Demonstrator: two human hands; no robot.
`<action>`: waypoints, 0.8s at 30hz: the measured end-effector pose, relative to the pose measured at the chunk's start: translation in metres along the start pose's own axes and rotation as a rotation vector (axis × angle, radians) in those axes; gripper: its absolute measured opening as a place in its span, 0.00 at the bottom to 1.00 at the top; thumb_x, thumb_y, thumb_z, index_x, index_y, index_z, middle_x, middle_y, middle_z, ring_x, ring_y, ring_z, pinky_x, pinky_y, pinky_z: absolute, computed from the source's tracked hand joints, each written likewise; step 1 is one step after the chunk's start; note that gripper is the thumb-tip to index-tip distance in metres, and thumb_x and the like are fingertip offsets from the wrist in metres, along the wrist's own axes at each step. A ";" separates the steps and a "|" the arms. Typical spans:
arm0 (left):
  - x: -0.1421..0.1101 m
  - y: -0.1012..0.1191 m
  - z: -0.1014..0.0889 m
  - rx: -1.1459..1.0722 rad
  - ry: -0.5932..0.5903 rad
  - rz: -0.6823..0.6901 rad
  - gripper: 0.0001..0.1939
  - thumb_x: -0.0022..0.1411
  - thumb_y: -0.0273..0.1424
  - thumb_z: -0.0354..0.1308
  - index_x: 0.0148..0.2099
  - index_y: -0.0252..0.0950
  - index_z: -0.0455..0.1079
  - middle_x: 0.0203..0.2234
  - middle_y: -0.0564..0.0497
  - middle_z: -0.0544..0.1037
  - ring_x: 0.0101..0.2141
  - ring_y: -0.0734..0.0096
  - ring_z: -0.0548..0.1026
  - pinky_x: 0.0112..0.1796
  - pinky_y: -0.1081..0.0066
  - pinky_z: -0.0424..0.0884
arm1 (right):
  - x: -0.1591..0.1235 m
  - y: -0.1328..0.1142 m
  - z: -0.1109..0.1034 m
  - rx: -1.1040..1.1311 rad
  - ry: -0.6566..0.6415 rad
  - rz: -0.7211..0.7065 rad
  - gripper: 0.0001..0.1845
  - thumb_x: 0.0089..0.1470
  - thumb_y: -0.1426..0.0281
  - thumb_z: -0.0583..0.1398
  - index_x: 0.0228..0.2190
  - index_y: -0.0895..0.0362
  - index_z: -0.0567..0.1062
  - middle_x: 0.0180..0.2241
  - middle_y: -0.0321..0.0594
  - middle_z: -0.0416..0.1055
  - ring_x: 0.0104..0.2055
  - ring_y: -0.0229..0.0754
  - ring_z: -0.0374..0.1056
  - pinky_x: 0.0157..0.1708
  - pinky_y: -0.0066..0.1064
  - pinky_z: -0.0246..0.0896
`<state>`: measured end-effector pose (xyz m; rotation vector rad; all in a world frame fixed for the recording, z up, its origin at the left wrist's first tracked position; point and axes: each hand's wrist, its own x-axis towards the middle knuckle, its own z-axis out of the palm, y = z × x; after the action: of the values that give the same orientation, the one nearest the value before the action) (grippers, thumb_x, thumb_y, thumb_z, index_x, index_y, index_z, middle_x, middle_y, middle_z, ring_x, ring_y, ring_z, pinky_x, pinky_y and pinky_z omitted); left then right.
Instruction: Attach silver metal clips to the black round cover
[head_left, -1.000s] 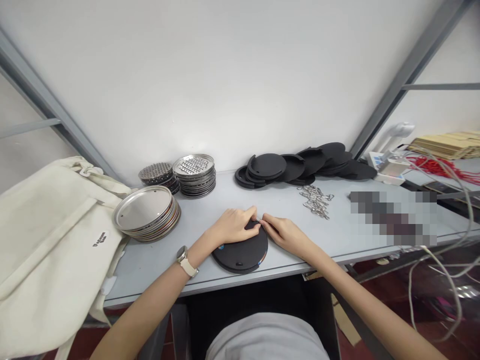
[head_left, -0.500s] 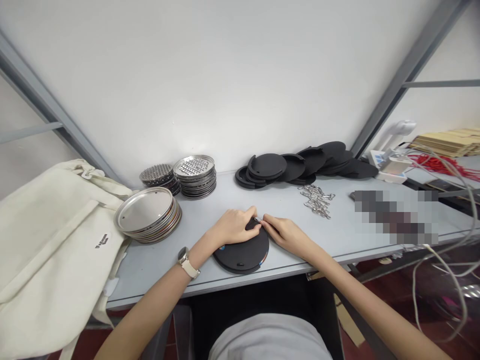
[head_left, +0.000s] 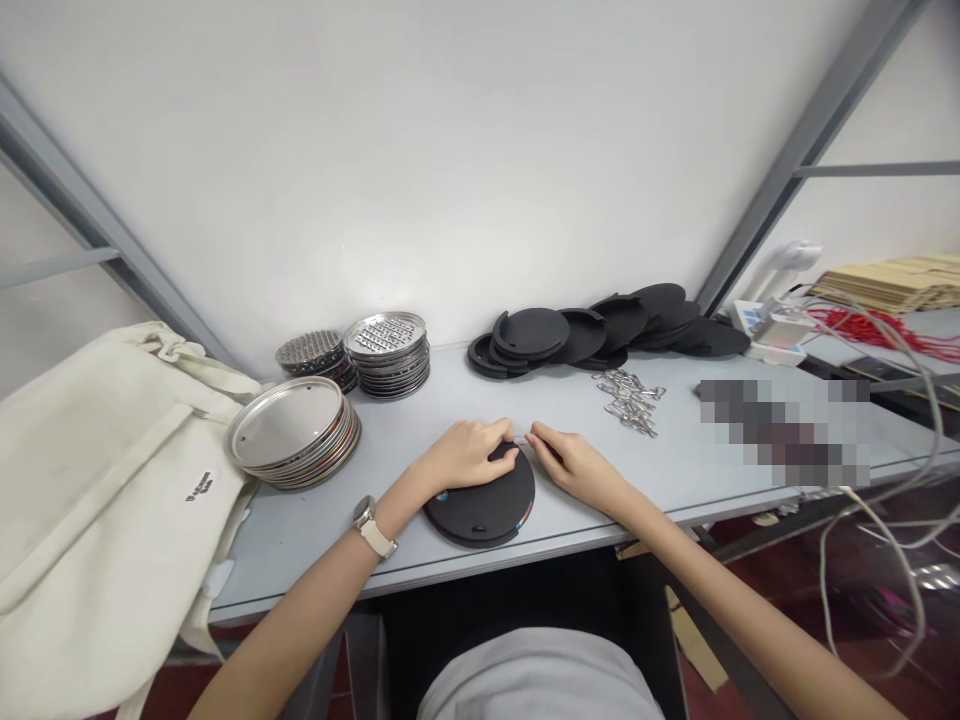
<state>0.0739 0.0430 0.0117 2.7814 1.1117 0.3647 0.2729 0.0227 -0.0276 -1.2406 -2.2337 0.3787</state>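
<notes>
A black round disc (head_left: 480, 512) with a small slot and a coloured sliver at its right rim lies flat near the table's front edge. My left hand (head_left: 469, 460) rests over its far side, thumb and fingers closed on the rim. Just right of it, my right hand (head_left: 570, 462) is closed in a pinch beside the far rim. Between the two hands shows the thin end of a small silver metal clip (head_left: 522, 439), mostly hidden by the fingers. A loose pile of similar silver clips (head_left: 630, 402) lies beyond my right hand.
Stacked metal plates (head_left: 285, 425) stand on the left, with perforated metal discs (head_left: 386, 340) behind. Black discs (head_left: 532, 333) overlap along the wall. A cream bag (head_left: 112, 500) covers the left end; a blurred-out dark item (head_left: 784, 432), white cable (head_left: 911, 590) and red cords (head_left: 885, 335) are right.
My right hand has drawn slightly away from my left, and less of the silver clip shows between them. The black disc stays in place under my left hand.
</notes>
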 end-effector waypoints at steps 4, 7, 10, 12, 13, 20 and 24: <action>0.000 0.001 0.000 -0.002 0.022 0.000 0.08 0.62 0.35 0.50 0.43 0.38 0.60 0.28 0.54 0.74 0.27 0.69 0.73 0.27 0.73 0.60 | 0.003 -0.001 0.001 -0.029 -0.041 -0.011 0.13 0.64 0.66 0.44 0.29 0.54 0.62 0.20 0.32 0.62 0.20 0.37 0.58 0.24 0.26 0.49; -0.001 0.001 0.000 0.008 0.022 -0.013 0.11 0.62 0.36 0.49 0.46 0.39 0.59 0.23 0.56 0.72 0.24 0.68 0.72 0.26 0.72 0.59 | 0.006 -0.002 0.003 -0.087 -0.073 -0.022 0.13 0.64 0.66 0.44 0.33 0.55 0.66 0.23 0.36 0.68 0.22 0.39 0.63 0.25 0.26 0.50; -0.001 0.001 0.000 0.021 0.036 -0.018 0.12 0.62 0.37 0.49 0.47 0.39 0.58 0.21 0.56 0.71 0.23 0.67 0.71 0.25 0.72 0.59 | 0.007 -0.003 0.004 -0.122 -0.086 -0.021 0.14 0.65 0.66 0.44 0.34 0.55 0.67 0.24 0.38 0.70 0.23 0.40 0.66 0.26 0.27 0.50; -0.001 0.001 0.001 0.029 0.047 -0.023 0.12 0.62 0.37 0.49 0.47 0.39 0.59 0.21 0.56 0.71 0.24 0.67 0.71 0.25 0.72 0.59 | 0.007 -0.003 0.004 -0.129 -0.090 -0.019 0.15 0.65 0.66 0.44 0.33 0.55 0.66 0.24 0.38 0.70 0.23 0.40 0.66 0.26 0.27 0.49; -0.001 0.000 0.001 0.033 0.050 -0.030 0.13 0.62 0.38 0.49 0.46 0.39 0.59 0.22 0.56 0.71 0.24 0.66 0.72 0.25 0.72 0.59 | 0.006 -0.003 0.004 -0.132 -0.089 -0.020 0.14 0.64 0.66 0.44 0.33 0.55 0.66 0.24 0.37 0.70 0.23 0.39 0.65 0.26 0.27 0.49; 0.000 0.000 0.003 0.051 0.051 -0.062 0.12 0.61 0.39 0.51 0.43 0.39 0.61 0.25 0.54 0.73 0.26 0.67 0.73 0.26 0.72 0.59 | 0.003 0.000 0.005 -0.129 -0.082 -0.044 0.14 0.64 0.66 0.44 0.31 0.54 0.64 0.22 0.36 0.67 0.22 0.38 0.63 0.26 0.27 0.48; -0.001 -0.003 0.003 0.040 0.037 -0.036 0.10 0.62 0.39 0.50 0.42 0.38 0.61 0.23 0.55 0.72 0.25 0.68 0.72 0.26 0.72 0.59 | 0.004 -0.001 0.004 -0.126 -0.080 -0.048 0.14 0.65 0.66 0.44 0.30 0.54 0.62 0.22 0.35 0.66 0.22 0.38 0.63 0.26 0.27 0.48</action>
<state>0.0726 0.0444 0.0082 2.7959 1.1890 0.3957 0.2685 0.0257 -0.0295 -1.2532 -2.3826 0.2771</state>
